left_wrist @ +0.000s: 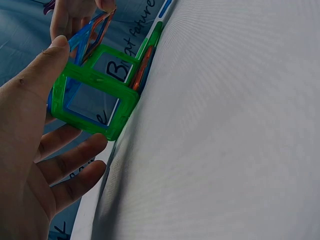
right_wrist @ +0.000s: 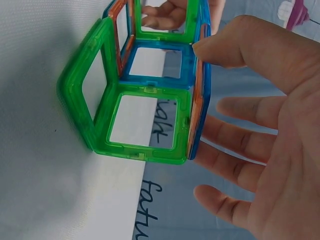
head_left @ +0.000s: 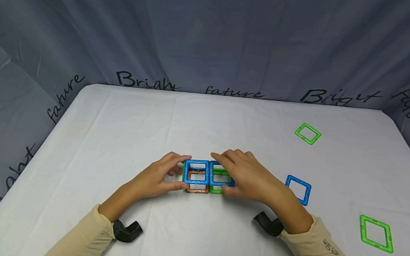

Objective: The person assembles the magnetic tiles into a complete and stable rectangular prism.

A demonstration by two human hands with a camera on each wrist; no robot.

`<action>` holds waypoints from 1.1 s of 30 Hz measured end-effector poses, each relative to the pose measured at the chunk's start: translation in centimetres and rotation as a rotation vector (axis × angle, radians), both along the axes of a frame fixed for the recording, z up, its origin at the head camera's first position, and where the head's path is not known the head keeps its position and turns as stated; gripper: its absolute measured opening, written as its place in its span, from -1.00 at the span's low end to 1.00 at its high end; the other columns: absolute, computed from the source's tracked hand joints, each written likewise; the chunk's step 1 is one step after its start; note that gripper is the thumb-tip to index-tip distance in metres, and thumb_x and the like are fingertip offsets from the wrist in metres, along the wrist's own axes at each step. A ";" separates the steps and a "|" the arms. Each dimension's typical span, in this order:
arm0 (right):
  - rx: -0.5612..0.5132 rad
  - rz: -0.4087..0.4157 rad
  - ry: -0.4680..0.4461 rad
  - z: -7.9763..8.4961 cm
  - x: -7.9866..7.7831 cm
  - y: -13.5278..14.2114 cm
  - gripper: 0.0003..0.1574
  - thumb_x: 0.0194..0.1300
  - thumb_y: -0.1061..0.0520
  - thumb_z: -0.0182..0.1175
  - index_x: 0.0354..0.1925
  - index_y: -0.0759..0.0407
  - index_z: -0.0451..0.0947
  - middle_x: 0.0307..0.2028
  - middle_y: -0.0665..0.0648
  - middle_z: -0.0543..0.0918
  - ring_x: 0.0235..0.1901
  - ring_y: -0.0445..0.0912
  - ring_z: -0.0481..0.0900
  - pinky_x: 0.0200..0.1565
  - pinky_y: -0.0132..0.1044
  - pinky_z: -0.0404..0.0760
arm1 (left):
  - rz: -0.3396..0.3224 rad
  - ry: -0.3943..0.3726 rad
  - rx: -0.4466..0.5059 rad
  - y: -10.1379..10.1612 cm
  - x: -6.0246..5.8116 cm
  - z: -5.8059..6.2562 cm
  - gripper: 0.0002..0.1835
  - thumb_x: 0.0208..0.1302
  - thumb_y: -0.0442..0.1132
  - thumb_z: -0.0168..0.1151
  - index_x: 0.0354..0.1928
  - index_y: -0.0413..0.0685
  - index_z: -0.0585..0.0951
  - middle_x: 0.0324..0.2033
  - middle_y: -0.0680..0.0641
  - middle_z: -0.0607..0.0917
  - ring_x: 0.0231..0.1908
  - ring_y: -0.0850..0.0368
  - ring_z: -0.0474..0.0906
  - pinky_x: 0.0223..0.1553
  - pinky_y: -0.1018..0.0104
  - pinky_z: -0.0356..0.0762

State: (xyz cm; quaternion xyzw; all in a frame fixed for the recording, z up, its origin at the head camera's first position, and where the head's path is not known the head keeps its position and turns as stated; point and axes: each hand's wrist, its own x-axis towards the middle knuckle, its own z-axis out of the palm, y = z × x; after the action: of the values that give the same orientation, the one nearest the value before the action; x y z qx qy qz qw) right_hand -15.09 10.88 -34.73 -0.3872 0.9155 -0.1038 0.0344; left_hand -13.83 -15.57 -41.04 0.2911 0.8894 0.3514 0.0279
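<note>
A hollow structure of square magnetic tiles [head_left: 198,161] stands on the table in the head view, with blue frames on top and green and orange ones below. My left hand [head_left: 159,176] grips its left end between thumb and fingers, beside a green tile [left_wrist: 127,112] in the left wrist view. At the right end, my right hand [head_left: 249,177] pinches a blue magnetic tile, its thumb and fingers at opposite edges. An orange frame [right_wrist: 196,105] lies against that blue one in the right wrist view. The hand partly hides the right end from above.
Loose on the white table [head_left: 131,122] lie a blue tile [head_left: 307,195] by the right forearm, a green tile [head_left: 375,245] farther right and another green tile [head_left: 316,138] toward the back. A dark curtain [head_left: 209,37] with handwriting surrounds the table.
</note>
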 end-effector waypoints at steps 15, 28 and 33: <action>0.023 -0.014 -0.027 0.3 -0.1 0.1 -0.08 0.00 -0.10 0.33 0.28 0.13 0.25 0.10 0.13 0.48 0.10 0.02 0.38 0.09 -0.01 0.39 | 0.006 -0.007 0.001 0.0 0.0 0.0 -0.27 0.08 0.01 0.30 0.29 0.01 0.28 -0.01 0.03 0.44 -0.15 0.19 0.53 -0.13 0.30 0.55; -0.054 -0.154 -0.141 0.5 -3.1 4.0 -0.09 0.00 -0.15 0.34 0.26 0.12 0.29 0.08 0.18 0.48 0.10 0.08 0.37 0.12 0.11 0.34 | -0.002 -0.002 -0.003 0.0 0.0 0.0 -0.27 0.08 0.01 0.30 0.29 0.00 0.29 -0.03 0.03 0.45 -0.15 0.21 0.53 -0.13 0.31 0.54; -0.087 -0.231 -0.184 0.3 -4.7 6.0 -0.13 0.07 -0.11 0.30 0.27 0.15 0.26 0.07 0.22 0.48 0.10 0.11 0.36 0.11 0.10 0.35 | -0.005 0.001 -0.002 0.1 0.0 -0.1 -0.28 0.08 0.00 0.30 0.28 -0.02 0.29 -0.05 0.04 0.45 -0.17 0.21 0.52 -0.14 0.31 0.54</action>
State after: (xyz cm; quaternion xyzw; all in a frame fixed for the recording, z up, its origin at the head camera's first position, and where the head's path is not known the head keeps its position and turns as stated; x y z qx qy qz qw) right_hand -19.74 16.91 -34.47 -0.2692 0.9415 -0.1818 0.0894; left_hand -13.84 -15.51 -41.11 0.2934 0.8891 0.3502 0.0284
